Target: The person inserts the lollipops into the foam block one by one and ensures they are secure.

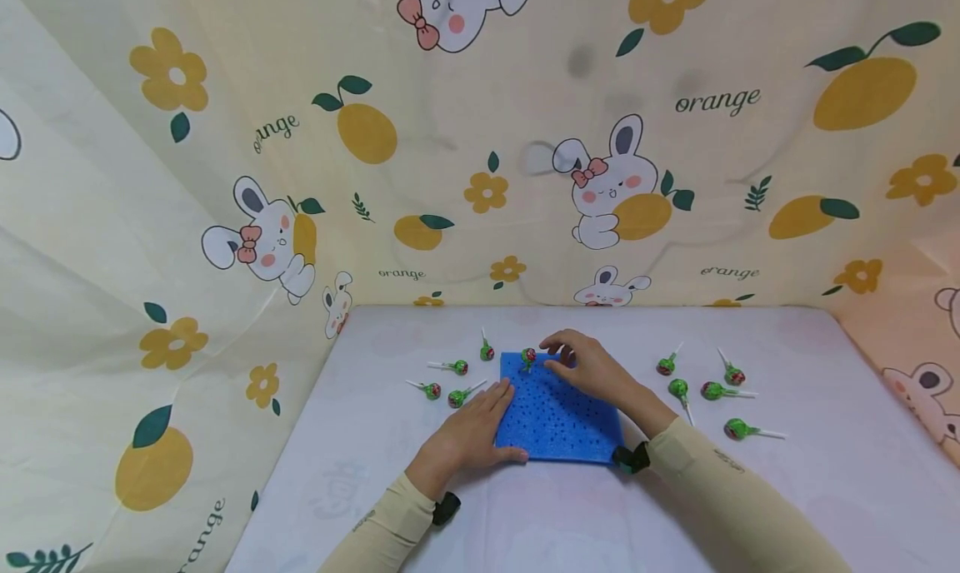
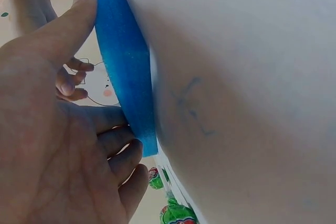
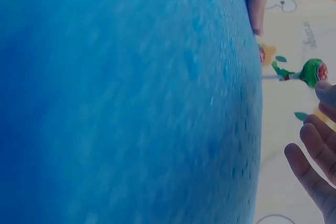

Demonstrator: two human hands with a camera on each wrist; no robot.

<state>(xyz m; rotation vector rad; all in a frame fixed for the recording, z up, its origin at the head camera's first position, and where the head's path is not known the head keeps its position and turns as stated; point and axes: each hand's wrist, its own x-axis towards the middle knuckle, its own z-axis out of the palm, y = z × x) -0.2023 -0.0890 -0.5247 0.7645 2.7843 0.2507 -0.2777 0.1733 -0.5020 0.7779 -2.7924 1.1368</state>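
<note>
A blue foam board (image 1: 558,419) dotted with small holes lies on the table. One lollipop (image 1: 528,355) in a green and red wrapper stands upright at its far left corner, stick down in the foam. My left hand (image 1: 472,430) rests along the board's left side, fingers fairly straight against the edge and thumb at the front edge. Just right of the standing lollipop, my right hand (image 1: 592,369) hovers over the board with its fingers loosely bent and nothing between them. In the right wrist view the thumb tip overlaps the candy (image 3: 313,73).
Several wrapped lollipops lie left of the board, one of them (image 1: 457,398) close to my left fingers. To the right lie several more, the nearest being a lollipop (image 1: 741,429) with its stick pointing right. A printed cloth (image 1: 465,240) hangs behind the white table (image 1: 360,473).
</note>
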